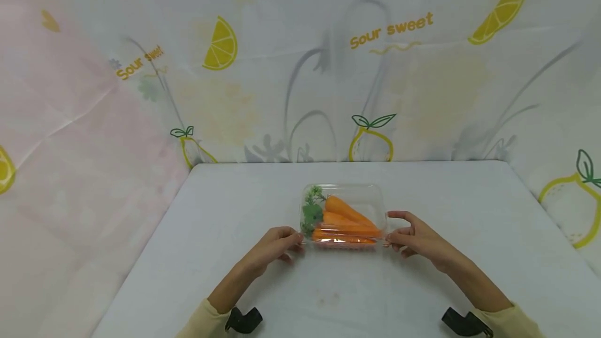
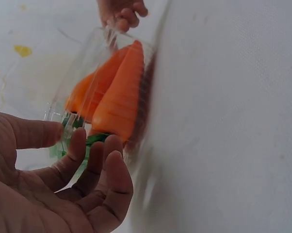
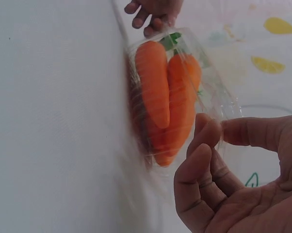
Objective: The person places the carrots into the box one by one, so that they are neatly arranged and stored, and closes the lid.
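Note:
A clear plastic clamshell box (image 1: 368, 198) lies on the white table with several orange carrots (image 1: 347, 219) inside. Their leafy green tops (image 1: 312, 215) are bunched at the box's left end. My left hand (image 1: 274, 246) pinches the box at its front left corner between thumb and fingertips. Across from it, my right hand (image 1: 420, 239) holds the right edge, thumb and index finger meeting at the thin rim in the right wrist view. The lid covers the carrots. In the left wrist view, stems (image 2: 97, 138) show behind the curled fingers.
The white table (image 1: 225, 197) reaches back to a hanging cloth (image 1: 267, 103) printed with lemons and lettering, which also runs along both sides. A black wrist mount (image 1: 244, 321) sits at the left sleeve, another mount (image 1: 465, 322) at the right.

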Tool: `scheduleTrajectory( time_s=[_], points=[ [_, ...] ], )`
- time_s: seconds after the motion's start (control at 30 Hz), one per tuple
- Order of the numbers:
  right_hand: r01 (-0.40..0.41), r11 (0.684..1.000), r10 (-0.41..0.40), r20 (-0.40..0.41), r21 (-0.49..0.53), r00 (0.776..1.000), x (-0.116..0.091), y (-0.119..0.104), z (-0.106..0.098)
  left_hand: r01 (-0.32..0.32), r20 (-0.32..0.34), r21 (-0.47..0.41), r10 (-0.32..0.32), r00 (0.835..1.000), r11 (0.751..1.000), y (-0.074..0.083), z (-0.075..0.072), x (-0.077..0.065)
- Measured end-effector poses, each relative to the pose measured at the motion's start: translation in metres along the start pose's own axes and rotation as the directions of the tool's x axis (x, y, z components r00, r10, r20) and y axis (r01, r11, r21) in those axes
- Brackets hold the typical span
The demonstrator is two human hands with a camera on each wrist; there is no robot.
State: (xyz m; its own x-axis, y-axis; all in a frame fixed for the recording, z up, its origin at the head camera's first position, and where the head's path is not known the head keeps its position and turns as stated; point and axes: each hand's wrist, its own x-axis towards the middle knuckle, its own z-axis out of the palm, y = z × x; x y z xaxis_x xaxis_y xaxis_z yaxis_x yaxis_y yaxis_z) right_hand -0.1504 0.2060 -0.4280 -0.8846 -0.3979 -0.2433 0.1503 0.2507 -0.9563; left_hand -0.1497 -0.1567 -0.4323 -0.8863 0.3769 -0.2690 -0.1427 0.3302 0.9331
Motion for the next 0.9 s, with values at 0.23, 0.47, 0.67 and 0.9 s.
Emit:
scheduleTrajectory(
  time_s=[0.23, 0.47, 0.67, 0.9],
  points=[
    [0.009, 0.998, -0.01, -0.007, -0.058, 1.0, -0.002, -0.001, -0.001, -0.026, 0.004, 0.072, 0.025, 1.0, 0.997, 0.004, -0.004, -0.002],
    [0.04, 0.995, -0.037, 0.034, -0.095, 0.999, -0.003, -0.002, -0.001, -0.037, 0.012, 0.083, 0.036, 0.999, 0.996, 0.003, -0.007, -0.002],
    [0.068, 0.982, -0.059, 0.056, -0.179, 0.997, -0.003, -0.003, -0.004, -0.052, 0.054, 0.143, 0.044, 0.998, 0.988, 0.006, -0.016, -0.003],
    [0.14, 0.919, -0.147, 0.011, -0.369, 0.989, -0.006, -0.005, -0.015, -0.079, -0.039, 0.292, 0.095, 0.995, 0.953, 0.012, -0.033, -0.005]
  ],
)
